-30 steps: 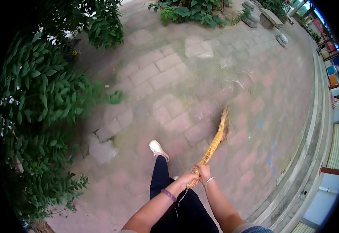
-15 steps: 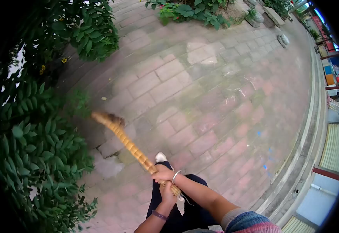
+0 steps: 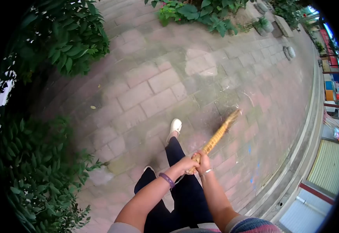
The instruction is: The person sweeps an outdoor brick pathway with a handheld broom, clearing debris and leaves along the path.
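A yellow broom [image 3: 217, 136], its handle bound in bands, slants up and right from my hands over the paving. The darker, frayed far end [image 3: 231, 117] is slightly blurred by motion, close over the bricks. My left hand [image 3: 187, 164], below a purple bracelet, is wrapped round the near end of the handle. Just above it, my right hand [image 3: 203, 161], with a silver bangle at the wrist, grips the same handle. Both hands are close together in front of my dark trousers, and their fingers partly hide the handle.
Worn brick paving [image 3: 138, 95] spreads ahead of my white shoe [image 3: 176, 126]. Leafy bushes [image 3: 41, 167] crowd the left side, and more plants [image 3: 192, 13] grow at the top. Along the right runs a stepped kerb [image 3: 299, 151] beside a building.
The broom has swung from pointing up-left near the bushes to pointing up-right. Both hands have moved right and upward with it. A white shoe now shows farther forward.
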A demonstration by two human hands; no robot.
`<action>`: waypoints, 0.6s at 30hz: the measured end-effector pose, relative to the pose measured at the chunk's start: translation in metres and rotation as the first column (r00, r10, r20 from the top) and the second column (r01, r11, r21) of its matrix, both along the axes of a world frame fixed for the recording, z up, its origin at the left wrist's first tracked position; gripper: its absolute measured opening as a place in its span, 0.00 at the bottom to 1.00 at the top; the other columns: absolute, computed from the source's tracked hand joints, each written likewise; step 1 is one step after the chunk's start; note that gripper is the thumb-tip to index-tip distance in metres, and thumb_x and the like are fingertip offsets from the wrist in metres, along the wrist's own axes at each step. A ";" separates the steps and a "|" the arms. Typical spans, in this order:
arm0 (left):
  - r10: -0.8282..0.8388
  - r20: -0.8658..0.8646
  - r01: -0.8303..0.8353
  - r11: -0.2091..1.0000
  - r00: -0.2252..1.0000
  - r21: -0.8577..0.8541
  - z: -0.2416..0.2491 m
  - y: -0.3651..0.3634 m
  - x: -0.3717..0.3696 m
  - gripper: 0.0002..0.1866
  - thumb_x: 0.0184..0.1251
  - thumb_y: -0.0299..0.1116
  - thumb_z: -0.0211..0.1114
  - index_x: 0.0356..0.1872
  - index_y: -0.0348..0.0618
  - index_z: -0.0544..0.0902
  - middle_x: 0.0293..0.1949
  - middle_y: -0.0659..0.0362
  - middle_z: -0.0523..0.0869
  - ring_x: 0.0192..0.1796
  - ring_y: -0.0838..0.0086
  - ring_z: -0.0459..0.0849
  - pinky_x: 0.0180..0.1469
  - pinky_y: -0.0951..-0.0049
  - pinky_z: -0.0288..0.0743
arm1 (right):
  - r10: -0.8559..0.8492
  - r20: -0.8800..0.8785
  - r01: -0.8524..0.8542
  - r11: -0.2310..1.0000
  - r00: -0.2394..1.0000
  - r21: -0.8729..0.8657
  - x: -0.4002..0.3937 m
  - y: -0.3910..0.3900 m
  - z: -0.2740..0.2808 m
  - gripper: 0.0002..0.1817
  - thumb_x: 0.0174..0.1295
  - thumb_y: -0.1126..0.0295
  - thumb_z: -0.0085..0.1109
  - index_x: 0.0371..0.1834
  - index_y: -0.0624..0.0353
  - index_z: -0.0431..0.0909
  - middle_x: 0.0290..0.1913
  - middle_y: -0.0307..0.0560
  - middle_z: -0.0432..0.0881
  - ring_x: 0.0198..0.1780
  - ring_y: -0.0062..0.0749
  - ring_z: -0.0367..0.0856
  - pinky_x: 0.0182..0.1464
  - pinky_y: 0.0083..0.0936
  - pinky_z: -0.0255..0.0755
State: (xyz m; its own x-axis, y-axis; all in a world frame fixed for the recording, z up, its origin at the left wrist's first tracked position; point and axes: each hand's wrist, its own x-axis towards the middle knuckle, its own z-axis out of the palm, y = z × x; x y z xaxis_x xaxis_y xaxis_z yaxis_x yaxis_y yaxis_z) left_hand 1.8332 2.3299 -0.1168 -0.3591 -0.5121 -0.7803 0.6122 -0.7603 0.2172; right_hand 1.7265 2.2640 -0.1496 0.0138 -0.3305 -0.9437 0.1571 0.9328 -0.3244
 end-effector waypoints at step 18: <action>0.514 0.144 -0.533 0.828 0.846 0.176 0.036 -0.140 0.046 0.06 0.59 0.25 0.53 0.37 0.40 0.71 0.26 0.59 0.78 0.25 0.75 0.79 0.26 0.74 0.77 | 0.705 0.067 -0.707 0.707 0.706 0.002 0.143 -0.175 0.030 0.08 0.50 0.74 0.58 0.33 0.62 0.72 0.23 0.41 0.75 0.20 0.24 0.75 0.22 0.19 0.70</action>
